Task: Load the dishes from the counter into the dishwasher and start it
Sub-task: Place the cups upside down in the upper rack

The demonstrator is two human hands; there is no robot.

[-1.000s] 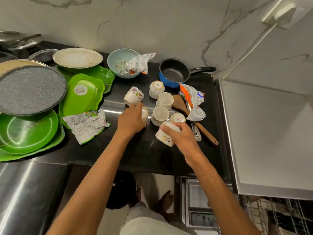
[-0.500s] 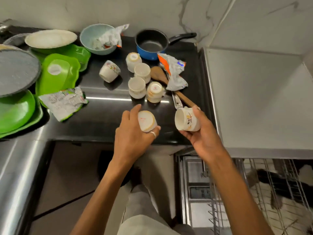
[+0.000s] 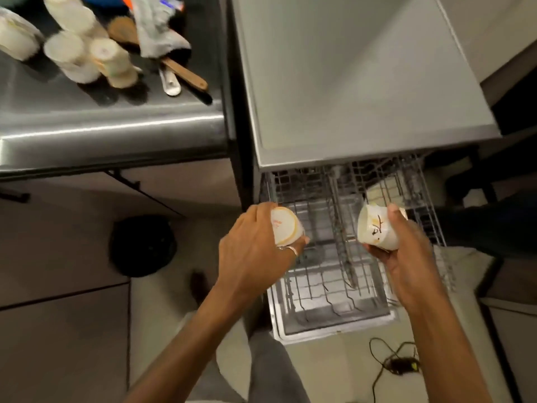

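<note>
Both forearms reach up from the bottom edge of the frame. The left hand (image 3: 252, 251), in the centre, has its fingers curled round a small white cup (image 3: 286, 226). The cup's base, ringed in orange, is turned toward the camera, and a ring shows on one finger. The right hand (image 3: 406, 257), to the right of centre, grips a second cup (image 3: 377, 231) from below and behind, with the thumb over its top. This cup is tilted on its side and has a dark and orange drawing on its wall. The two cups are held apart, each above the wire rack (image 3: 328, 280).

The rack is pulled out of the dishwasher (image 3: 348, 82), whose flat grey top fills the upper right of the frame. Motion blur hides what sits in the rack's far right corner. On the floor at lower right lies a black cable (image 3: 392, 365), and a dark round object (image 3: 142, 245) sits on the floor at centre left.

The dark surface (image 3: 101, 126) takes up the upper left. At its far end stand blurred white cups (image 3: 71, 50) close together, beside a wooden spoon (image 3: 186, 74), a metal utensil handle (image 3: 170, 82) and a crumpled wrapper (image 3: 159, 30).
</note>
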